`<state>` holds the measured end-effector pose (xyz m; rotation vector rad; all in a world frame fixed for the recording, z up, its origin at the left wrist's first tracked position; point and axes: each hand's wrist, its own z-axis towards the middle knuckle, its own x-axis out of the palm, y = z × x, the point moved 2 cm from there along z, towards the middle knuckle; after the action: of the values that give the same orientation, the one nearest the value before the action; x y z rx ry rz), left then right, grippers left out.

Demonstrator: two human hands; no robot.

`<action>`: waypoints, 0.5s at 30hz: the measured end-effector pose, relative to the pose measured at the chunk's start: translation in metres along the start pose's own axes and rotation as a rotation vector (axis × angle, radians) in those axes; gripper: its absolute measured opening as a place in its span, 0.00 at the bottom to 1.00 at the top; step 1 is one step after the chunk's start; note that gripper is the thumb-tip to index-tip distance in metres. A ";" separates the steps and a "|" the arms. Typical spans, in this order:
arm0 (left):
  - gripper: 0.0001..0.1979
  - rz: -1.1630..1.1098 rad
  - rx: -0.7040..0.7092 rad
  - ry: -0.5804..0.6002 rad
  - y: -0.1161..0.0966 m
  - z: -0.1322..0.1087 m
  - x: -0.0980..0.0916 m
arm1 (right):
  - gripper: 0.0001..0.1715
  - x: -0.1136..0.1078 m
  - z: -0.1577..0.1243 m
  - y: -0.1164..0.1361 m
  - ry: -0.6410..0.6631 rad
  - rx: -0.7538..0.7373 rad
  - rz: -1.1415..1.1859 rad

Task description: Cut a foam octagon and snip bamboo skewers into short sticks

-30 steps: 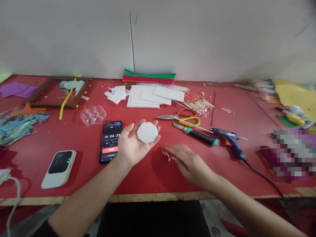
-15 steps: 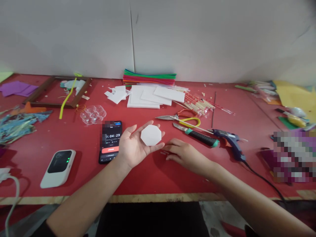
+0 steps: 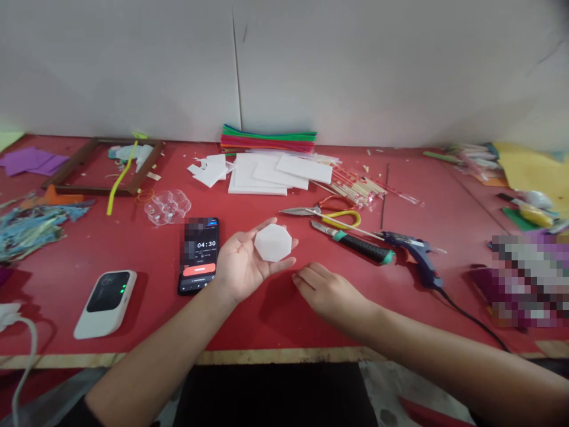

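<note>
A white octagonal piece, perhaps foam board [image 3: 273, 242], lies face up across the fingers of my left hand [image 3: 242, 267], which holds it palm up above the red table. Its underside is hidden. To the right and a little nearer to me is my right hand [image 3: 326, 290], palm down, fingertips drawn together close to the tabletop. Whatever those fingertips may hold is hidden. Beyond my hands lie scissors [image 3: 340, 220] with red and yellow handles, a box cutter [image 3: 362, 245] and a blue glue gun [image 3: 415, 255].
White boards [image 3: 262, 178] are stacked at the back, before a bundle of coloured pipe cleaners [image 3: 269, 139]. Thin sticks [image 3: 355, 185] lie beside them. A phone [image 3: 199, 258] showing a timer, a white device [image 3: 105, 303], a clear plastic tray [image 3: 168, 207] and a wooden frame [image 3: 93, 189] occupy the left.
My right hand has shifted slightly toward me, and its fingers have drawn together. Small pale bits seen under them before no longer show. My left hand and the octagon have barely moved.
</note>
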<state>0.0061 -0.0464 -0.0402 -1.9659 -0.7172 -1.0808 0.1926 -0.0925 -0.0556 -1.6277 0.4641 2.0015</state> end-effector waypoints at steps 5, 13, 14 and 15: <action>0.20 0.037 0.077 -0.075 0.000 0.000 0.002 | 0.13 0.003 0.008 -0.015 0.051 0.066 0.150; 0.09 0.260 0.361 -0.255 0.007 0.003 -0.004 | 0.12 -0.001 0.124 -0.103 -0.132 0.372 0.326; 0.09 0.319 0.348 -0.271 0.008 0.004 -0.006 | 0.12 -0.001 0.153 -0.111 -0.136 0.381 0.321; 0.08 0.389 0.326 -0.286 0.010 0.005 -0.008 | 0.12 -0.002 0.183 -0.117 -0.133 0.384 0.314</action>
<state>0.0121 -0.0489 -0.0526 -1.8854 -0.5810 -0.4263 0.1156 0.1049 -0.0070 -1.2359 1.0352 2.0610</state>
